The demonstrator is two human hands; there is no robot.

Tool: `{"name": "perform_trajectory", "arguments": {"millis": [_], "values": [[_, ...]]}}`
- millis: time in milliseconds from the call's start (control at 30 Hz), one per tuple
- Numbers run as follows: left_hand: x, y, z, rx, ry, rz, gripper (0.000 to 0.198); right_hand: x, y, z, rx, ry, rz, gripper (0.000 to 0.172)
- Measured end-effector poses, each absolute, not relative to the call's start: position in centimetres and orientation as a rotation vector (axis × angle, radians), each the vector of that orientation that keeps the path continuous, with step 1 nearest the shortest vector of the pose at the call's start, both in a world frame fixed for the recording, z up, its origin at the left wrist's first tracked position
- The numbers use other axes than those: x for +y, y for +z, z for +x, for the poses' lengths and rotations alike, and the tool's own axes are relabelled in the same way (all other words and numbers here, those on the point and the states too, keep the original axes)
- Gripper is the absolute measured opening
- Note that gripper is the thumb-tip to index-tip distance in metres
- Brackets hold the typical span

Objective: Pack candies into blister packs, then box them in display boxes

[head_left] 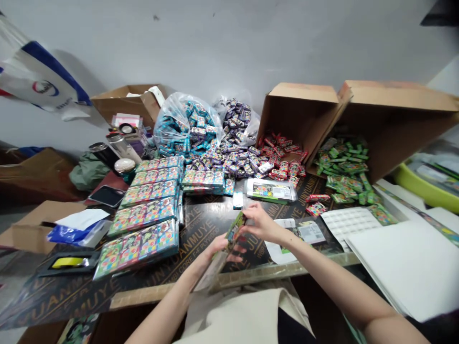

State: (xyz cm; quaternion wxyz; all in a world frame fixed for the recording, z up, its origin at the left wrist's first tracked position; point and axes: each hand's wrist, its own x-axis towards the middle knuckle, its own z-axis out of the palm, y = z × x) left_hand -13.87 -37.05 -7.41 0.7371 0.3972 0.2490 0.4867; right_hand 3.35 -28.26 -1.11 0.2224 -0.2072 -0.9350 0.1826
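Near the table's front edge, my left hand [220, 246] holds a clear plastic sleeve [213, 270] from below, some of its fingers spread behind it. My right hand [260, 223] closes on the upper end of a green-topped row of small printed packs [234, 230] at the sleeve's mouth. The row is tilted, and how far it sits inside the sleeve is hard to make out. Just beyond my hands lie a small light-blue pack [238, 200] and a clear tray [270, 190] with a printed card. To the left, wrapped sets of packs [139, 248] stand in stacked rows.
Behind are plastic bags of blue packs [195, 122] and purple packs [236, 117]. Red packs [283, 153] and green packs [344, 157] spill from tipped cardboard boxes [401, 114]. White sheets [405, 263] lie right. A phone [106, 196] and a tape cutter [70, 263] lie left.
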Motion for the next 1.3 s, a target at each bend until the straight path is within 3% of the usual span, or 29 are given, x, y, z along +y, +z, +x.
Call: {"name": "perform_trajectory", "arguments": {"millis": [167, 333, 400, 467, 567, 633, 767, 900, 1067, 1300], "values": [[-36.6, -7.5, -14.5, 0.698, 1.002, 0.936, 0.052, -27.8, -0.5, 4.9, -2.591, 0.772, -0.513, 0.022], [-37.7, -5.8, -13.3, 0.694, 0.999, 0.878, 0.046, -27.6, -0.3, 5.2, -2.431, 1.339, -0.412, 0.064], [-38.1, -5.2, -12.8, 0.659, 1.022, 0.839, 0.042, -27.2, -0.4, 5.1, -2.361, 1.381, -0.493, 0.061], [-38.1, -4.9, -12.7, 0.653, 1.050, 0.789, 0.037, -26.8, -0.6, 4.8, -2.248, 1.197, -0.643, 0.052], [-37.7, -4.7, -13.0, 0.711, 1.151, 0.702, 0.034, -26.6, -1.3, 4.0, -1.877, 0.943, -0.806, 0.058], [-37.4, -4.7, -13.2, 0.746, 1.224, 0.696, 0.035, -26.9, -2.1, 3.3, -1.724, 1.153, -0.818, 0.059], [-36.8, -4.7, -13.1, 0.821, 1.309, 0.899, 0.035, -27.8, -3.5, 1.8, -1.628, 1.700, -0.692, 0.037], [-36.4, -5.1, -13.4, 1.072, 1.335, 1.189, 0.029, -27.8, -3.0, 1.2, -1.554, 1.635, -0.660, 0.030], [-36.0, -5.5, -14.0, 1.171, 1.331, 1.186, 0.036, -27.3, -1.7, 1.3, -1.570, 1.559, -0.757, 0.031], [-34.7, -5.9, -14.4, 1.253, 1.494, 1.176, 0.039, -29.0, -4.4, 1.7, -1.698, 1.866, -0.752, 0.045]]}}
